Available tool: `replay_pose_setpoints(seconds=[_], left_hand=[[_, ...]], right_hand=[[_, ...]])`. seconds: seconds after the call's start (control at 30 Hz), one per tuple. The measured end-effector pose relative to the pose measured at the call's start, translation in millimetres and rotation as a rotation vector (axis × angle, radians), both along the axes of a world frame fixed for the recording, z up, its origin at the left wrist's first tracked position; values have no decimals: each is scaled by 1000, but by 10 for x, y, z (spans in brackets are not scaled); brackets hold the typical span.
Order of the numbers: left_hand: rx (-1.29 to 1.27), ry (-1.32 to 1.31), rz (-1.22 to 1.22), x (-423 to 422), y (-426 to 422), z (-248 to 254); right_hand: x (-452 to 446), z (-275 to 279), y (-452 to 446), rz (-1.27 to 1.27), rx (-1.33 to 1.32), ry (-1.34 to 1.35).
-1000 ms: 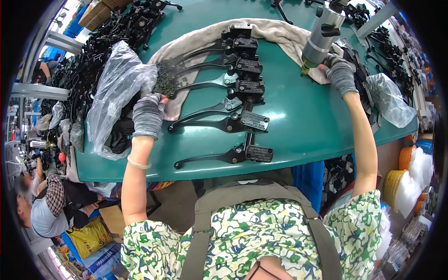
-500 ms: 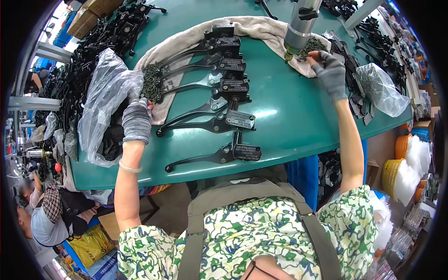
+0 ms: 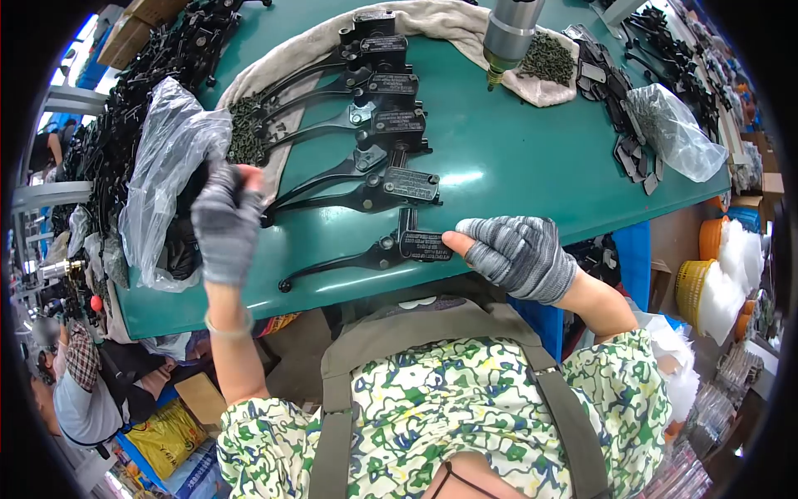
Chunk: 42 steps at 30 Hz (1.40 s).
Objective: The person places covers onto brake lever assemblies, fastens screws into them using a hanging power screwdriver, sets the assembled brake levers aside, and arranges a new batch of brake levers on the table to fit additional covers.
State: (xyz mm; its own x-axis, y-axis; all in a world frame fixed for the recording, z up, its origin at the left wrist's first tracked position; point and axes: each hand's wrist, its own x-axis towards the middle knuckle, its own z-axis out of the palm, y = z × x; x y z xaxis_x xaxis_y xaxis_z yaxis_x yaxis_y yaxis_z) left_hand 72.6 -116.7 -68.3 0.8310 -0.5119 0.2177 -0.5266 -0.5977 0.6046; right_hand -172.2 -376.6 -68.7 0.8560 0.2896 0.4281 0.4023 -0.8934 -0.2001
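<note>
The reservoir end of the nearest lever assembly (image 3: 389, 252), at its three o'clock, was touched by a fingertip of the right hand (image 3: 517, 258); its fingers were half curled, and whether a grip was taken could not be told. Between nine and ten o'clock from that assembly, the left hand (image 3: 224, 224) was seen blurred beside a clear bag (image 3: 170, 170); its openness and any hold could not be made out. Toward twelve, more lever assemblies (image 3: 395, 122) were lined up.
</note>
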Motion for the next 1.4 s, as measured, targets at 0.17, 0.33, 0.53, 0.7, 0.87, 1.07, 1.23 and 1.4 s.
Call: replay_pose_setpoints(seconds=[0.17, 0.33, 0.53, 0.7, 0.87, 1.07, 1.23, 1.4], left_hand=[[-243, 216, -377, -972, -375, 306], [-286, 177, -457, -1182, -463, 61], [-275, -63, -494, -1197, -489, -77], [-268, -190, -519, -1208, -463, -182], [-303, -257, -547, -1213, -436, -243], [-312, -260, -550, -1210, -443, -292], [-305, -258, -545, -1234, -444, -249], [-313, -275, -527, -1244, -449, -244]], right_hand=[[-6, -70, 33, -23, -68, -72], [-25, -92, 155, -94, 278, 53], [-49, -308, 214, -140, 350, -61], [-42, -334, 213, -139, 372, -71], [-36, -361, 216, -134, 399, -100], [-13, -346, 209, -134, 397, -91], [-24, -360, 227, -134, 403, -97], [-22, -356, 239, -147, 403, -92]])
